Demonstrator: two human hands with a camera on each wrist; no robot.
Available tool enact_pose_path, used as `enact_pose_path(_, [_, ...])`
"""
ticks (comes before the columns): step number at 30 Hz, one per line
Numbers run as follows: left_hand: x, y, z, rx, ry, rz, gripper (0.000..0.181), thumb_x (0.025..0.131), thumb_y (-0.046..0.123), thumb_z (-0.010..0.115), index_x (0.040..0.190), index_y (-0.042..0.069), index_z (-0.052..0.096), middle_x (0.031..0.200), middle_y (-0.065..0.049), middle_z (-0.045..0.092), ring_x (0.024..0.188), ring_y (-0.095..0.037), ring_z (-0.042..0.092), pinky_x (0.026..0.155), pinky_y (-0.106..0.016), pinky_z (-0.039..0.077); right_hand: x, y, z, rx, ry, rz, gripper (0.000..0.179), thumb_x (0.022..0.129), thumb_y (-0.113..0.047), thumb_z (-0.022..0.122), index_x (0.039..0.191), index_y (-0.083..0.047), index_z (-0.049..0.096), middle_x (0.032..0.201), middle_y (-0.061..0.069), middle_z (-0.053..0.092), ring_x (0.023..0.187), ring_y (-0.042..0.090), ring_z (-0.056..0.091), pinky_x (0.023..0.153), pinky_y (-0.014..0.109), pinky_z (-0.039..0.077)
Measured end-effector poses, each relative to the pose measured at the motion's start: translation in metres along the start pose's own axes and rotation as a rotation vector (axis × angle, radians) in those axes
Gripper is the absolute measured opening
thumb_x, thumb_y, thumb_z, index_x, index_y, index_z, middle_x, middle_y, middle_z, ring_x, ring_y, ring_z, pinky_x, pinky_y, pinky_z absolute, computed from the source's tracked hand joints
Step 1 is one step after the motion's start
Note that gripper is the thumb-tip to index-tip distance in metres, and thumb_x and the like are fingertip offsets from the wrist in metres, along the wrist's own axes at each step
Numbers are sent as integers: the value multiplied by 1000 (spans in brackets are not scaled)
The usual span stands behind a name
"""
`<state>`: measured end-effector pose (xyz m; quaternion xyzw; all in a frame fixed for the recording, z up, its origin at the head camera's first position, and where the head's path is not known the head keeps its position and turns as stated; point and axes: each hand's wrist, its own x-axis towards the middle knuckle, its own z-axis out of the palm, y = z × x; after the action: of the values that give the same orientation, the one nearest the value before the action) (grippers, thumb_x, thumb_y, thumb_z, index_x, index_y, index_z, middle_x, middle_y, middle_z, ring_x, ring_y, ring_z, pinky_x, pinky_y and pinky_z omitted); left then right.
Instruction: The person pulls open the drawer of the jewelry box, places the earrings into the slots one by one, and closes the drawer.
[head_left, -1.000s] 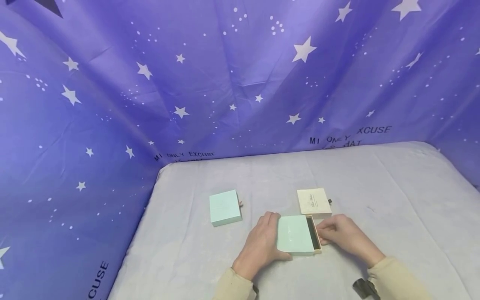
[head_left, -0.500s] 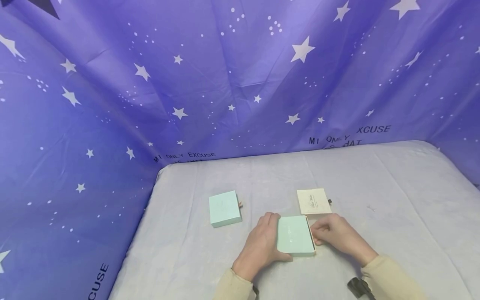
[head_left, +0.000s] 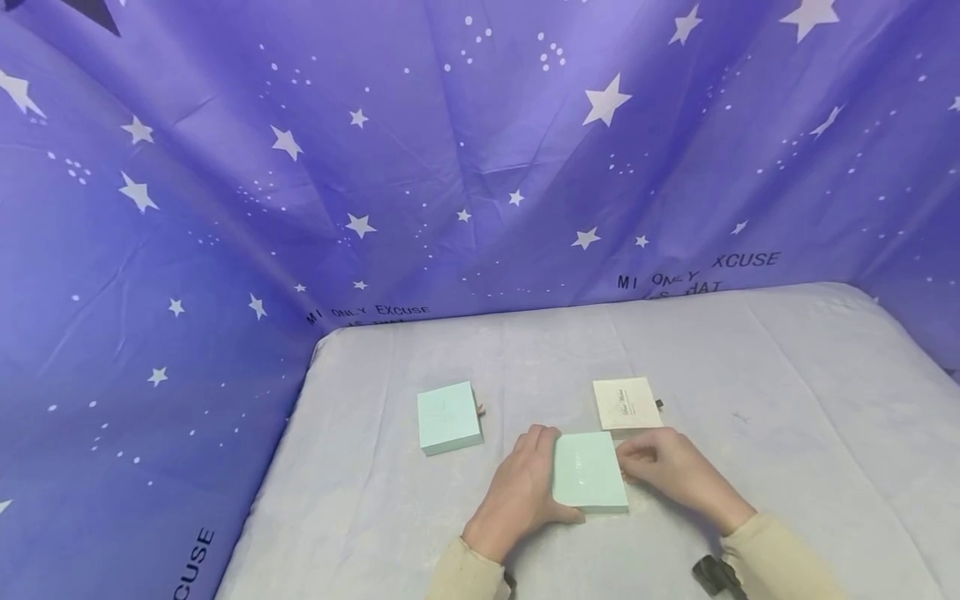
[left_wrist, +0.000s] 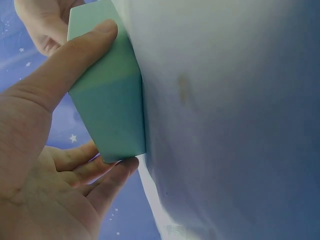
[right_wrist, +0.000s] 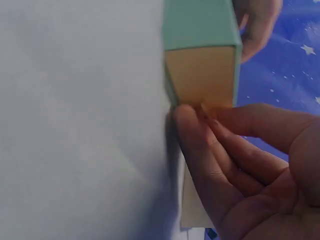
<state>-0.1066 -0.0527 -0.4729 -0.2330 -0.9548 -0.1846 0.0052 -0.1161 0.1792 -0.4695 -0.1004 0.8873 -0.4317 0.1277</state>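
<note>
A mint-green drawer box (head_left: 588,472) lies flat on the cloth-covered table, its drawer flush inside the sleeve. My left hand (head_left: 519,483) grips its left end, thumb along the near side and fingers at the far side. In the right wrist view, the drawer's tan front (right_wrist: 202,75) faces my right hand (right_wrist: 250,165). Thumb and fingertips there pinch a small ribbon tab (right_wrist: 203,111) at that front, mostly hidden by the fingers. From the left wrist view, the left thumb (left_wrist: 75,60) presses along the green side of the box.
Another mint-green box (head_left: 450,418) with a ribbon tab rests to the left. Just behind the right hand lies a cream box (head_left: 627,403) with printing and a dark tab. A purple star-patterned curtain (head_left: 480,167) hangs behind the pale table cover (head_left: 360,500).
The right hand has moved left, sliding the drawer fully into its green sleeve; the dark drawer inside no longer shows. The left hand keeps its grip on the box.
</note>
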Motion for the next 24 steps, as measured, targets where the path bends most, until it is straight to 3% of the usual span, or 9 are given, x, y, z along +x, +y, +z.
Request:
enact_pose_path(5, [1,0,0,-7,-14,-5,101,52,44,96,133,8,48,117,1,55,99,-9,52,87,-21,51,-3,-2,-7,13,3,-26,34,93,-24,68,115,2,69,105,12,74,96,26,71,88,50,56])
enact_pose_path(11, [0,-1,0,0,-11,-6,102,52,45,96,134,8,48,117,1,55,98,-9,52,87,-21,52,-7,-9,-9,52,16,-67,43,92,-25,69,123,4,63,117,18,69,102,31,69,89,45,57])
enact_pose_path(14, [0,-1,0,3,-7,-1,102,52,45,96,134,7,48,117,0,55,98,-9,52,86,-21,52,-10,-12,-6,68,39,-136,50,90,-25,73,126,6,59,124,24,63,106,37,67,88,44,57])
enact_pose_path(20, [0,0,0,4,-19,-10,102,53,46,96,134,8,47,117,0,55,97,-9,51,85,-21,52,-13,-15,1,-85,95,-271,70,75,-35,85,127,3,59,127,18,62,115,38,61,97,51,51])
enact_pose_path(24, [0,0,-1,9,-21,-9,102,53,46,95,134,7,47,117,0,55,96,-9,51,85,-21,52,-14,-15,6,-150,98,-302,82,65,-36,90,128,4,58,127,17,60,118,40,57,101,58,45])
